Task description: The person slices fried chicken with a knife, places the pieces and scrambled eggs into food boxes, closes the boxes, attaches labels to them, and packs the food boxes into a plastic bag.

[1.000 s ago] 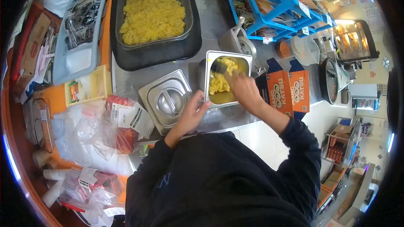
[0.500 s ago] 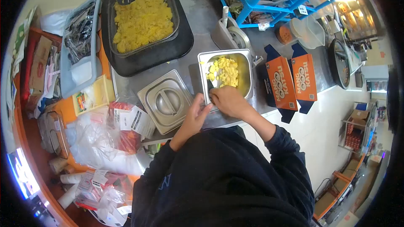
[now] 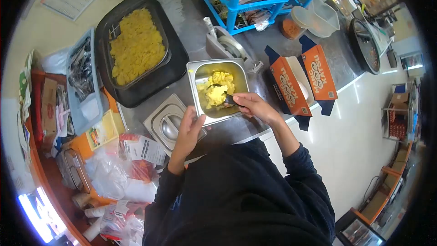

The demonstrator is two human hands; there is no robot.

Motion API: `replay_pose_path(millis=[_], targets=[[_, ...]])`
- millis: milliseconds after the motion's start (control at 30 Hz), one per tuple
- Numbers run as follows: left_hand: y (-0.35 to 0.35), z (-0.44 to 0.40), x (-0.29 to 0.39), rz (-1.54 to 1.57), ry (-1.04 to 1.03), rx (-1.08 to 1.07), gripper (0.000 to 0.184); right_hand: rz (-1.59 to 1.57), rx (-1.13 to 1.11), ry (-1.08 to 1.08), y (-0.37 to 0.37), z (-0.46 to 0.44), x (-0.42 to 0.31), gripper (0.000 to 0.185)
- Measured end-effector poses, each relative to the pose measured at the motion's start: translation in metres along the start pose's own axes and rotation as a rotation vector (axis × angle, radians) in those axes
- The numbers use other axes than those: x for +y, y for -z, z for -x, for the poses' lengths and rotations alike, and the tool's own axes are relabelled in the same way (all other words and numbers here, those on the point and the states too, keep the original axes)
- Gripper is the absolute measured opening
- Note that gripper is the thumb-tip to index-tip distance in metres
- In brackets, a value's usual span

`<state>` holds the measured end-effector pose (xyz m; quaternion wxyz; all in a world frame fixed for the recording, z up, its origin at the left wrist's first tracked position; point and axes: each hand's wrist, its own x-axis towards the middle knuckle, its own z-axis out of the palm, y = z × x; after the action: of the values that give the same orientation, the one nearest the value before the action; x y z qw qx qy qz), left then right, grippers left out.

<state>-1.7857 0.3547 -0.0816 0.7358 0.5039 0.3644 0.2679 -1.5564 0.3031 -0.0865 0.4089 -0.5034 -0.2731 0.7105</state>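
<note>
A square steel food pan (image 3: 200, 105) stands tilted at the counter's front, holding soft yellow food pieces (image 3: 223, 79). My left hand (image 3: 186, 130) grips its near left corner, thumb by the rim and fingers against the outer wall. In my right hand (image 3: 256, 107) is a black spoon (image 3: 231, 100), held by its handle over the pan's near right side. A heap of yellow food rests on the spoon, hiding most of its bowl. The steel lid (image 3: 157, 123) lies on the counter left of the pan, beneath my left hand.
A large black tray (image 3: 107, 70) of yellow food stands at the back left. Behind the pan is a grey container (image 3: 216, 48). Orange takeaway boxes (image 3: 289, 91) stand open to the right. Blue racks (image 3: 234, 4) and clear tubs (image 3: 325, 20) occupy the back; plastic-wrapped packages (image 3: 136, 164) lie left.
My right hand has drawn back to the right and raised the spoon, now heaped with yellow food. The view has shifted; my left hand stays at the pan's corner.
</note>
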Motion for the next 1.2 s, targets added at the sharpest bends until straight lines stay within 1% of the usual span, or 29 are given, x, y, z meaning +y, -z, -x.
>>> replay_pose_path(millis=[67, 167, 267, 300, 333, 400, 467, 500, 600, 633, 667, 767, 833, 933, 1033, 1133, 1200], targets=[[-0.002, -0.001, 0.002, -0.008, 0.000, 0.023, 0.013, 0.002, 0.003, 0.019, 0.004, 0.005, -0.003, 0.026], [0.006, -0.003, -0.003, 0.016, 0.024, 0.049, 0.014, -0.022, 0.043, 0.040, 0.007, 0.026, -0.022, 0.031], [0.011, -0.002, -0.001, -0.042, 0.032, 0.081, 0.014, 0.015, 0.080, 0.149, 0.020, 0.063, -0.039, 0.027], [0.015, -0.001, -0.002, -0.054, 0.059, 0.095, 0.015, 0.008, 0.165, 0.115, 0.019, 0.083, -0.056, 0.027], [0.019, 0.000, -0.003, -0.067, 0.087, 0.112, 0.016, -0.041, 0.214, 0.159, 0.026, 0.099, -0.061, 0.026], [0.020, 0.002, -0.005, -0.092, 0.107, 0.137, 0.017, 0.027, 0.292, 0.208, 0.050, 0.128, -0.068, 0.027], [0.018, 0.000, 0.001, -0.126, 0.090, 0.147, 0.016, 0.131, 0.508, 0.188, 0.068, 0.147, -0.074, 0.027], [0.016, -0.001, 0.005, -0.080, 0.131, 0.155, 0.013, 0.100, 0.607, 0.188, 0.083, 0.145, -0.069, 0.027], [0.017, -0.002, 0.007, -0.145, 0.148, 0.154, 0.011, 0.568, 0.834, 0.342, 0.130, 0.109, -0.023, 0.024], [0.008, -0.003, 0.013, -0.131, 0.135, 0.179, 0.011, 0.642, 0.837, 0.370, 0.134, 0.100, -0.018, 0.022], [0.003, -0.004, 0.014, -0.129, 0.123, 0.197, 0.011, 0.693, 0.847, 0.322, 0.138, 0.093, -0.013, 0.021], [0.000, -0.003, 0.011, -0.123, 0.100, 0.223, 0.011, 1.131, 0.916, 0.359, 0.155, 0.070, 0.022, 0.017], [0.007, -0.001, 0.008, -0.132, 0.109, 0.207, 0.011, 1.419, 0.916, 0.353, 0.147, 0.065, 0.025, 0.021], [0.004, 0.001, 0.008, -0.137, 0.115, 0.218, 0.011, 1.714, 0.958, 0.266, 0.139, 0.068, 0.016, 0.031], [-0.001, 0.000, 0.010, -0.099, 0.113, 0.249, 0.012, 1.649, 0.976, 0.325, 0.145, 0.069, 0.018, 0.035], [-0.001, 0.001, 0.014, -0.146, 0.138, 0.222, 0.013, 1.579, 0.977, 0.333, 0.148, 0.072, 0.018, 0.034], [-0.003, -0.002, 0.013, -0.122, 0.123, 0.233, 0.014, 1.565, 0.983, 0.424, 0.143, 0.075, 0.003, 0.028]])
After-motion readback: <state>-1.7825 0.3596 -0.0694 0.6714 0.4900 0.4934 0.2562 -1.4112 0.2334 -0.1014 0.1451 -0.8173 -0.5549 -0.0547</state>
